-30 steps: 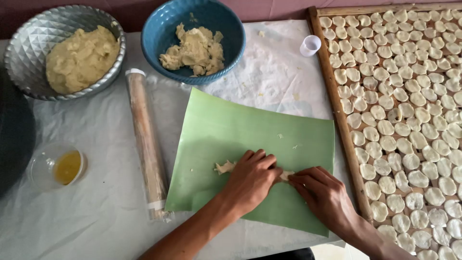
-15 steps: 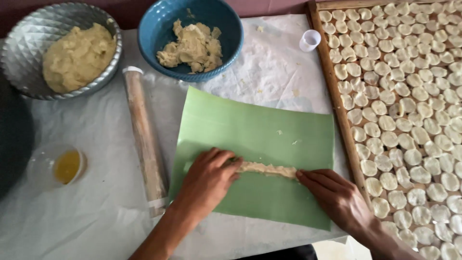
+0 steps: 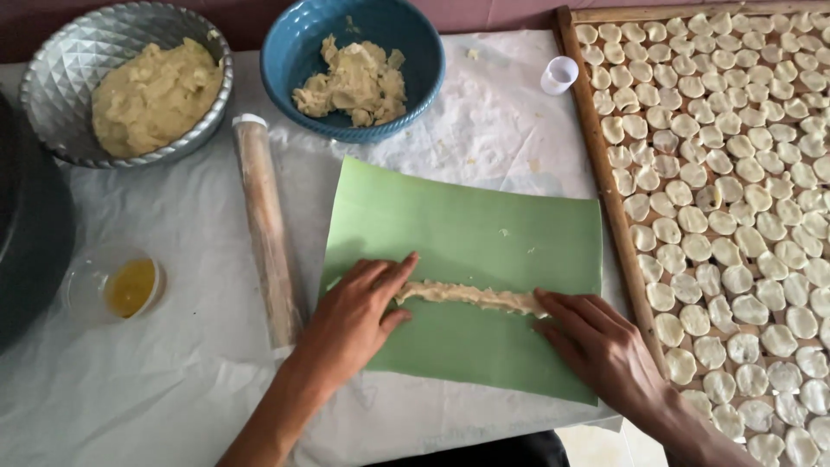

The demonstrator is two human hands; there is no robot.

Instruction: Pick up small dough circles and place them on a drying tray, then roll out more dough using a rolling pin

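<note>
White paper (image 3: 173, 389), creased and faintly stained, covers the whole worktop, and a dark red strip of wall or table edge runs along the far side. At the right lies a wooden tray (image 3: 603, 173), its frame reaching from the far edge to the near one, packed with rows of small pale dough discs (image 3: 735, 216). A dark round pan (image 3: 26, 233) cuts in at the left edge. In the middle lies a green sheet (image 3: 484, 233), slightly askew, its near right corner close to the table's edge. At the far left stands a silver faceted bowl (image 3: 52, 78) heaped with yellowish dough; beside it a blue bowl (image 3: 294, 60) holds a smaller, rougher lump. A long rolling pin (image 3: 266, 233) lies between the silver bowl and the sheet, just beside the sheet's left edge. Both hands rest flat on the sheet, fingers straight and close together: the left hand (image 3: 354, 316) presses one end of a thin dough rope (image 3: 471, 297), the right hand (image 3: 596, 346) the other, fingertips touching it. The rope lies across the sheet's near half. A clear cup (image 3: 112, 285) with yellow liquid sits near the pan, and a small white cap (image 3: 559, 74) stands by the tray's far corner.
</note>
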